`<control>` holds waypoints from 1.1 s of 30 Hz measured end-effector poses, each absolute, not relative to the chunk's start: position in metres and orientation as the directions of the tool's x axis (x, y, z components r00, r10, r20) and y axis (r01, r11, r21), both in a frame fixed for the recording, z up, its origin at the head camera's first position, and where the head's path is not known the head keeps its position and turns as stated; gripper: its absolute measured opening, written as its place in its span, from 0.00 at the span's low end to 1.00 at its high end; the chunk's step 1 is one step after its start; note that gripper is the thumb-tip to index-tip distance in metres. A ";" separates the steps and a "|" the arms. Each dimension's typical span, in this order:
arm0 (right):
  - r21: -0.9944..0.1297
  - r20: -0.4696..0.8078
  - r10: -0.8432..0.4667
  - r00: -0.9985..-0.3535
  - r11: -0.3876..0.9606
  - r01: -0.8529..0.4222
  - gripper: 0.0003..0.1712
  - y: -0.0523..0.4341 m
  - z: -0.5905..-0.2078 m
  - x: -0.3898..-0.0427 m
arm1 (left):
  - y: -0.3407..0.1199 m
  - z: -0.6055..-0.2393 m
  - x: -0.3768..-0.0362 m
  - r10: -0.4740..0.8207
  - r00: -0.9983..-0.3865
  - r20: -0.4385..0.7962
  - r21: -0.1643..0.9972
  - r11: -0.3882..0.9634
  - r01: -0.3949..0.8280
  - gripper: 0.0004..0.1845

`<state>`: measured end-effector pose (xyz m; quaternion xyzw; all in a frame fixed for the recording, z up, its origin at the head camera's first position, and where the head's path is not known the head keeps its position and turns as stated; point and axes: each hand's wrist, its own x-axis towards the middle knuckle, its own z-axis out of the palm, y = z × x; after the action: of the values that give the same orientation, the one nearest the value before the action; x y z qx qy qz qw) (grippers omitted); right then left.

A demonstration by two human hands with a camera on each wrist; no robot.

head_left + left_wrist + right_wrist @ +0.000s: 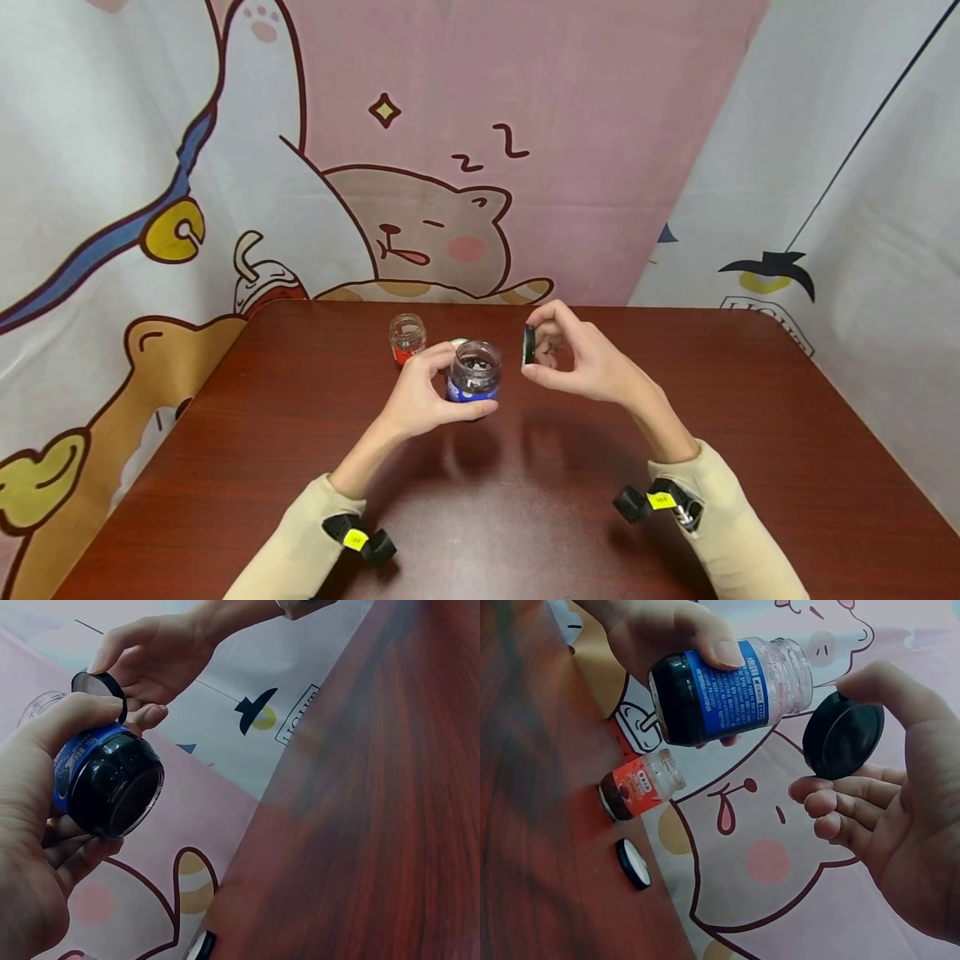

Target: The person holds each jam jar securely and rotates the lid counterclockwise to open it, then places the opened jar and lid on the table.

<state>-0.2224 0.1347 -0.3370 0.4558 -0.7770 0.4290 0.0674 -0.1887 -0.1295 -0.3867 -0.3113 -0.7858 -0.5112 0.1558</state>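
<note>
My left hand (423, 393) grips a glass jar (475, 379) with a blue label, thumb on the near side and fingers on the far side. The jar is uncapped and holds dark contents, held above the table. Just to its right, my right hand (585, 358) pinches a black jar lid (528, 345) on edge between thumb and fingers. In the right wrist view the lid (845, 736) is near the jar's mouth, its plain dark round face showing. The left wrist view shows the jar's dark glass base (124, 787).
A smaller uncapped jar (407, 335) with a red label stands behind my left hand. Beside it on the brown table (750, 400) lies another lid (634, 864), its pale inside showing. A cartoon-printed cloth (600, 125) hangs behind the table's far edge.
</note>
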 end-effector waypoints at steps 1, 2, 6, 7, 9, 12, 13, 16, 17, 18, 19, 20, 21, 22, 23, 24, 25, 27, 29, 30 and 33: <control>-0.607 0.494 -0.649 -0.579 0.219 -0.764 0.27 0.135 -0.338 -0.223 | -0.131 -0.388 -0.189 0.324 -0.759 0.565 0.704 0.289 0.648 0.24; -0.612 0.492 -0.648 -0.582 0.219 -0.760 0.27 0.135 -0.339 -0.224 | -0.132 -0.389 -0.189 0.320 -0.760 0.566 0.702 0.296 0.647 0.23; -0.629 0.481 -0.643 -0.596 0.220 -0.746 0.27 0.135 -0.342 -0.227 | -0.135 -0.393 -0.190 0.307 -0.759 0.574 0.689 0.320 0.650 0.21; -0.632 0.478 -0.642 -0.599 0.222 -0.742 0.27 0.135 -0.342 -0.227 | -0.136 -0.393 -0.191 0.304 -0.758 0.577 0.685 0.325 0.652 0.21; -0.635 0.476 -0.638 -0.605 0.227 -0.738 0.28 0.135 -0.343 -0.228 | -0.137 -0.395 -0.192 0.301 -0.760 0.577 0.682 0.336 0.650 0.20; -0.631 0.479 -0.630 -0.611 0.237 -0.739 0.28 0.135 -0.345 -0.229 | -0.139 -0.398 -0.194 0.293 -0.771 0.565 0.682 0.359 0.637 0.21; -0.629 0.482 -0.626 -0.613 0.239 -0.739 0.27 0.135 -0.346 -0.229 | -0.140 -0.398 -0.194 0.290 -0.775 0.561 0.684 0.364 0.632 0.21; -0.620 0.492 -0.615 -0.617 0.250 -0.743 0.27 0.135 -0.348 -0.231 | -0.141 -0.401 -0.196 0.274 -0.791 0.547 0.693 0.383 0.611 0.21; -0.618 0.495 -0.611 -0.618 0.252 -0.744 0.27 0.135 -0.349 -0.232 | -0.142 -0.402 -0.196 0.265 -0.796 0.544 0.694 0.392 0.604 0.21; -0.616 0.497 -0.607 -0.620 0.256 -0.745 0.27 0.135 -0.350 -0.232 | -0.143 -0.402 -0.196 0.257 -0.802 0.540 0.697 0.397 0.597 0.21; -0.618 0.499 -0.602 -0.623 0.258 -0.743 0.27 0.134 -0.351 -0.233 | -0.143 -0.403 -0.197 0.250 -0.806 0.537 0.699 0.403 0.591 0.21; -0.620 0.499 -0.598 -0.627 0.260 -0.741 0.27 0.134 -0.352 -0.233 | -0.144 -0.404 -0.198 0.243 -0.811 0.532 0.701 0.411 0.583 0.21; -0.625 0.498 -0.594 -0.632 0.260 -0.736 0.28 0.134 -0.353 -0.234 | -0.144 -0.405 -0.198 0.236 -0.816 0.528 0.703 0.417 0.576 0.21; -0.631 0.496 -0.591 -0.637 0.258 -0.731 0.28 0.133 -0.354 -0.234 | -0.145 -0.406 -0.198 0.231 -0.820 0.524 0.705 0.422 0.570 0.21; -0.638 0.492 -0.588 -0.642 0.259 -0.725 0.29 0.133 -0.355 -0.235 | -0.145 -0.407 -0.199 0.228 -0.823 0.521 0.706 0.428 0.565 0.21; -0.646 0.486 -0.586 -0.648 0.259 -0.718 0.29 0.133 -0.357 -0.236 | -0.146 -0.408 -0.199 0.225 -0.826 0.517 0.707 0.432 0.560 0.21; -0.652 0.480 -0.585 -0.654 0.261 -0.712 0.30 0.132 -0.358 -0.236 | -0.146 -0.408 -0.200 0.223 -0.829 0.513 0.708 0.436 0.556 0.21; -0.663 0.466 -0.588 -0.661 0.262 -0.701 0.30 0.132 -0.361 -0.238 | -0.147 -0.409 -0.201 0.219 -0.835 0.505 0.712 0.440 0.547 0.20; -0.669 0.452 -0.596 -0.663 0.265 -0.695 0.30 0.131 -0.363 -0.239 | -0.147 -0.411 -0.202 0.214 -0.838 0.503 0.712 0.446 0.542 0.21; -0.671 0.447 -0.600 -0.663 0.265 -0.692 0.30 0.130 -0.365 -0.239 | -0.147 -0.411 -0.203 0.212 -0.838 0.502 0.713 0.447 0.540 0.21; -0.675 0.431 -0.611 -0.664 0.271 -0.687 0.31 0.128 -0.370 -0.241 | -0.148 -0.413 -0.204 0.203 -0.839 0.505 0.715 0.446 0.539 0.21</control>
<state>-0.2408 0.1284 -0.3702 0.4074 -0.7962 0.4454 0.0425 -0.2037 -0.1478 -0.4134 -0.2230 -0.8319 -0.4767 0.1759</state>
